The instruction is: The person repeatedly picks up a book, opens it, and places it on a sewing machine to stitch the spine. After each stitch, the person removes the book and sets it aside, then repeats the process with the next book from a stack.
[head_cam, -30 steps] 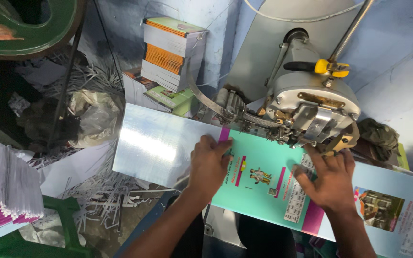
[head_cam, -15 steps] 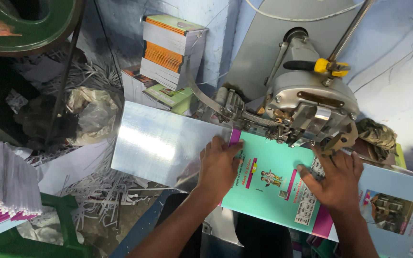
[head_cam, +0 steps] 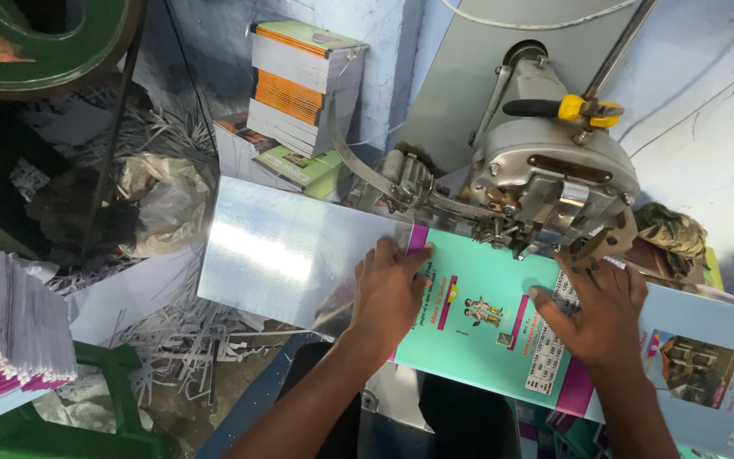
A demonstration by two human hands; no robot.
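Both hands, left hand (head_cam: 390, 289) and right hand (head_cam: 598, 313), press flat, grips open, on the teal cover (head_cam: 477, 319) under the stitching machine (head_cam: 554, 191); a stitched stack (head_cam: 299, 81) stands behind

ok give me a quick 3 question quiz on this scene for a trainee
1. True or false: both hands lie flat on the printed cover.
2. Which hand is closer to the machine head? A) left hand B) right hand
3. Fill in: behind the glossy sheet, by the wall, stands a stack of ____.

Key
1. True: the left hand and the right hand both press palm down on the teal printed cover.
2. B: its fingers reach just under the grey machine head; the left hand lies near the glossy sheet.
3. Booklets: the stack of booklets has orange and green covers.
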